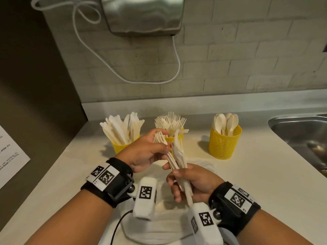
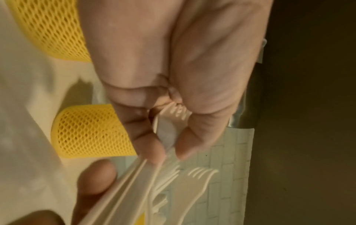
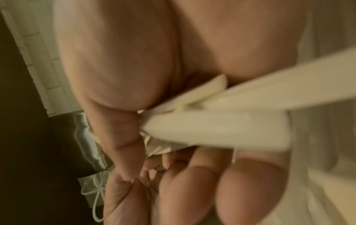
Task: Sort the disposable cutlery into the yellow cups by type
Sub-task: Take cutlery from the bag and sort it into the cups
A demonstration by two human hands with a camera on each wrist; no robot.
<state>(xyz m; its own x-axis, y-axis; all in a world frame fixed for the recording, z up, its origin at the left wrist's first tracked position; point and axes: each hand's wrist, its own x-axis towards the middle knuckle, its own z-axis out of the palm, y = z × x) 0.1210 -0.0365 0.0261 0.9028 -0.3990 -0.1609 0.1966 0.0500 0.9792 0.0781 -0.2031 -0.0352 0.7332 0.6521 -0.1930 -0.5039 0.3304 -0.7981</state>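
Note:
Three yellow mesh cups stand on the counter: the left cup (image 1: 118,146) holds knives, the middle cup (image 1: 174,137) forks, the right cup (image 1: 224,144) spoons. My right hand (image 1: 191,182) grips a bundle of cream cutlery (image 1: 179,161) by the handles, forks and a knife among them. In front of the middle cup my left hand (image 1: 150,149) pinches the head of a fork (image 1: 160,137) from that bundle. The left wrist view shows that fork head (image 2: 169,117) between finger and thumb, with more forks (image 2: 192,179) below. Handles (image 3: 221,118) fill the blurred right wrist view.
A white cloth (image 1: 162,225) lies on the counter (image 1: 265,183) under my wrists. A steel sink (image 1: 304,131) sits at the far right. A metal dispenser (image 1: 141,15) with a white cable (image 1: 99,53) hangs on the brick wall. A paper sheet (image 1: 10,156) is at the left.

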